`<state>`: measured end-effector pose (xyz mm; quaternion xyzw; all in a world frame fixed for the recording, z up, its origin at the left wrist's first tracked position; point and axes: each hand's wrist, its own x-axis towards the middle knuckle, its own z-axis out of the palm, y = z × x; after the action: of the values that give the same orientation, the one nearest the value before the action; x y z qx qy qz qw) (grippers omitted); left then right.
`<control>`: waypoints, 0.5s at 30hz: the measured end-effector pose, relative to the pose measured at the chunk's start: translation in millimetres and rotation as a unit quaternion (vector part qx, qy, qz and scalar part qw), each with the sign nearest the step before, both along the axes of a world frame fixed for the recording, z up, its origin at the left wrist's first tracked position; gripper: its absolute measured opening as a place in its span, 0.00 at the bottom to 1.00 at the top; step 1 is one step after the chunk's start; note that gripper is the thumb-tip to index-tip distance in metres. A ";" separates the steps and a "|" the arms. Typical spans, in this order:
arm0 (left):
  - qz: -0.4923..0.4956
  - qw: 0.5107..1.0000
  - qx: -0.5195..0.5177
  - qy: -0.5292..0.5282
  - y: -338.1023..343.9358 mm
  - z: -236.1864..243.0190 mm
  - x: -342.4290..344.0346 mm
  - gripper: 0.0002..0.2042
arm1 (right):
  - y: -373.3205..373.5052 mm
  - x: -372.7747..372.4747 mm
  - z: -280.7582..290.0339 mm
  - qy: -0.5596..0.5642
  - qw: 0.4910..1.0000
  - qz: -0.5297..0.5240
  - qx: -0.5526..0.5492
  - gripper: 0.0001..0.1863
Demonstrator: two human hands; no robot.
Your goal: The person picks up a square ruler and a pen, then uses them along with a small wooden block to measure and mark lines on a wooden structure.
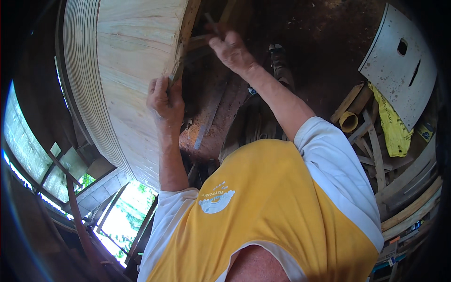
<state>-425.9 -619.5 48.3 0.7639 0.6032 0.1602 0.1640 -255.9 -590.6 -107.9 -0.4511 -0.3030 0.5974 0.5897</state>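
A large pale wooden panel (141, 51) with a grooved left side stands before me on the left. At its right edge (181, 47), my left hand (165, 101) is closed, thumb and fingers pinched around a small, thin greyish piece that I cannot make out clearly. Out to the right of that edge, my right hand (232, 52) is raised and curled around a slim tool (212, 21) smeared by motion. The tool's kind cannot be told, and it is apart from the panel.
A pale board with an oval hole and a slot (399, 66) leans at the right. Below it lie a yellow sack (391, 122), a yellow pipe (348, 121) and scrap wood (371, 155). Dark reddish ground (319, 47) lies beyond my feet. Daylight enters through an opening (124, 216) lower left.
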 end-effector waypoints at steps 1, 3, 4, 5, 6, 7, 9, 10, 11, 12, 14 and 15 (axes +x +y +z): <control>0.003 1.000 -0.014 0.010 -8.4 0.2 -4.1 0.08 | 1.8 -14.9 2.7 -0.005 1.000 0.001 0.000 0.19; 0.023 1.000 -0.020 -0.006 -24.4 -3.1 -5.2 0.08 | 2.2 -37.0 2.4 -0.013 0.998 0.013 0.061 0.28; 0.046 0.998 -0.026 -0.022 -31.2 -6.4 -8.7 0.08 | 0.4 -40.5 5.0 -0.012 0.998 0.015 0.061 0.28; 0.035 0.999 -0.002 -0.026 -36.8 -9.5 -13.8 0.09 | -3.4 -40.2 20.7 -0.025 0.997 0.025 0.076 0.29; 0.038 0.999 -0.003 -0.026 -41.5 -11.6 -17.6 0.09 | -5.2 -40.9 30.0 -0.038 0.995 0.034 0.091 0.30; 0.047 0.998 -0.011 -0.042 -45.4 -12.7 -19.9 0.09 | -2.8 -45.5 21.7 -0.103 0.983 0.004 0.151 0.34; 0.056 0.997 -0.020 -0.058 -51.0 -11.8 -23.6 0.10 | -8.3 -36.0 27.8 -0.224 0.965 0.065 0.118 0.34; 0.055 0.996 -0.019 -0.063 -53.0 -10.9 -24.8 0.10 | -10.9 -30.6 29.6 -0.341 0.928 0.122 0.084 0.33; 0.052 0.996 -0.018 -0.068 -53.8 -10.8 -24.9 0.10 | -13.0 -28.3 27.4 -0.342 0.928 0.122 0.084 0.33; 0.051 0.996 -0.018 -0.068 -53.5 -11.1 -25.1 0.10 | -14.9 -26.8 24.6 -0.337 0.927 0.099 0.136 0.32; 0.055 0.995 -0.016 -0.075 -53.1 -11.5 -26.1 0.11 | -17.7 -19.7 26.0 -0.330 0.922 0.077 0.188 0.31; 0.057 0.995 -0.015 -0.075 -52.6 -11.1 -28.0 0.11 | -19.4 -13.8 30.4 -0.258 0.951 0.089 0.143 0.30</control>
<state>-453.9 -672.1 37.2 0.7116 0.6341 0.2169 0.2110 -269.7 -610.0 -77.5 -0.4722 -0.5662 0.4613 0.4936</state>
